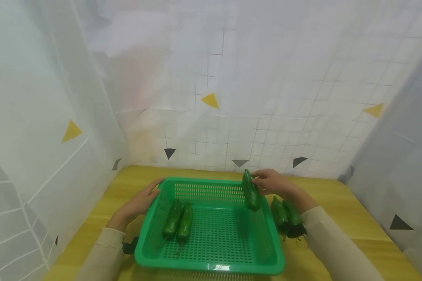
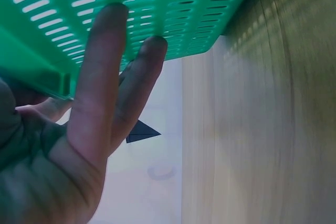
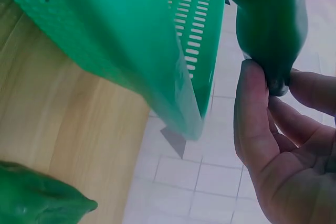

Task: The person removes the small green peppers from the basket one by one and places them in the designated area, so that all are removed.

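My right hand [image 1: 272, 182] pinches a green pepper [image 1: 251, 193] above the right side of a green plastic basket [image 1: 211, 268]. In the right wrist view, the thumb and fingertips meet around the narrow end of the pepper [image 3: 273, 24]. My left hand [image 1: 140, 201] rests at the basket's left rim near the far corner. The left wrist view shows straight fingers [image 2: 97, 87] against the slotted outer wall [image 2: 184, 3]. Two green peppers [image 1: 184, 222] lie side by side in the basket's left half.
Right of the basket, more green peppers [image 1: 279, 212] lie on the yellow wood-grain table [image 1: 341, 218], partly hidden by the right wrist's black strap [image 1: 295, 231]. White sheeting [image 1: 267, 78] with grid lines and triangles rises behind the table and at both sides.
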A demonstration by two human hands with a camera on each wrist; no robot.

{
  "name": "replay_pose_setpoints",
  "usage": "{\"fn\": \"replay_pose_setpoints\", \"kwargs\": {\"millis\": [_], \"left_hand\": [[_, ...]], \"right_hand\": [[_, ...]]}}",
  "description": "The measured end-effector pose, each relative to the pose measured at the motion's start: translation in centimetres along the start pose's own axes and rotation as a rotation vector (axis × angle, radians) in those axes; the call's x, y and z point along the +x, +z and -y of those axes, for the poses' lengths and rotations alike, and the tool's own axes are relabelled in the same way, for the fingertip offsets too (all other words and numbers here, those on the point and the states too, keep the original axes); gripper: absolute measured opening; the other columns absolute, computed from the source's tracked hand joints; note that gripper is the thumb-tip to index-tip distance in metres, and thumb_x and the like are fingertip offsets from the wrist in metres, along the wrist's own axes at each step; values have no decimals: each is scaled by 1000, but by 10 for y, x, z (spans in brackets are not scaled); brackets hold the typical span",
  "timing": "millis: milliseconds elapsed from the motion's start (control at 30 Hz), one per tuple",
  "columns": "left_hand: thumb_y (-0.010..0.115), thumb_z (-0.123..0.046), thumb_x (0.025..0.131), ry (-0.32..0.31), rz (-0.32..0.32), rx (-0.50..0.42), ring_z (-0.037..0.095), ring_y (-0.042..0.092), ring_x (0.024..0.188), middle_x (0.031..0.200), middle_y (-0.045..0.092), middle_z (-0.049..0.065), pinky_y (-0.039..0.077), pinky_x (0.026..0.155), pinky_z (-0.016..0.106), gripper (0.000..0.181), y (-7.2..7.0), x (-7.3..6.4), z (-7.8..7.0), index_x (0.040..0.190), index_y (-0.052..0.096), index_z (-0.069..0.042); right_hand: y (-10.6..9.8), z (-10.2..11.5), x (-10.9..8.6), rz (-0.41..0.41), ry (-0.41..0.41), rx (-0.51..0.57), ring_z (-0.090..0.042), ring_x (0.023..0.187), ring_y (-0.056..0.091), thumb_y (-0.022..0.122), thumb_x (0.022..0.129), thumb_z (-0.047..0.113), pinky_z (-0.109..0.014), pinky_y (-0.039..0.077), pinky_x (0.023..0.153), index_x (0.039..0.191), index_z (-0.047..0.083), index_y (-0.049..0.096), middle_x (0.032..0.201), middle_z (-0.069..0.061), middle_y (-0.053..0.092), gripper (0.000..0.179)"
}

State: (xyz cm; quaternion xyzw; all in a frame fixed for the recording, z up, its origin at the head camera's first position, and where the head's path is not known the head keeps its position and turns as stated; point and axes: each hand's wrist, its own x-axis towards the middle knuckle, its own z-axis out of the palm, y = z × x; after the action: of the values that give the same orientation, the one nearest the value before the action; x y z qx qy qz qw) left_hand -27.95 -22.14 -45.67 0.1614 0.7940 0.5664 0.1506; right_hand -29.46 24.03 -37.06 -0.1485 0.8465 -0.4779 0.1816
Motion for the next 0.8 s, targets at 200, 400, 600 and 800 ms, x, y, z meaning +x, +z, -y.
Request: {"fn": "replay_pose_setpoints", "kwargs": {"millis": [200, 400, 600, 800], "left_hand": [[33, -29, 114, 18, -3, 0, 24, 62, 78, 99, 59, 16, 56, 74, 43, 53, -1, 2, -1, 164, 16, -20], [33, -29, 114, 15, 6, 2, 24, 61, 79, 102, 58, 18, 55, 75, 43, 54, -1, 4, 0, 164, 15, -18], [33, -28, 114, 21, 13, -17, 23, 62, 80, 108, 57, 21, 56, 74, 43, 54, -1, 3, -2, 164, 15, -20], [33, -28, 114, 26, 17, -27, 23, 64, 82, 114, 56, 22, 58, 74, 42, 54, -2, 2, -4, 164, 13, -20]], "right_hand": [[-11, -9, -4, 10, -23, 19, -33, 110, 65, 51, 108, 16, -45, 55, 91, 142, -12, 48, 126, -23, 63, 44], [-18, -18, -14, -6, -12, -4, -35, 114, 64, 49, 109, 17, -45, 55, 92, 144, -11, 47, 132, -23, 60, 45], [-25, -26, -22, -35, -10, -40, -43, 123, 57, 47, 110, 19, -48, 52, 97, 149, -11, 40, 142, -29, 52, 50], [-32, -32, -30, -60, -9, -51, -42, 122, 58, 47, 110, 21, -49, 52, 97, 152, -9, 37, 141, -28, 53, 52]]}}
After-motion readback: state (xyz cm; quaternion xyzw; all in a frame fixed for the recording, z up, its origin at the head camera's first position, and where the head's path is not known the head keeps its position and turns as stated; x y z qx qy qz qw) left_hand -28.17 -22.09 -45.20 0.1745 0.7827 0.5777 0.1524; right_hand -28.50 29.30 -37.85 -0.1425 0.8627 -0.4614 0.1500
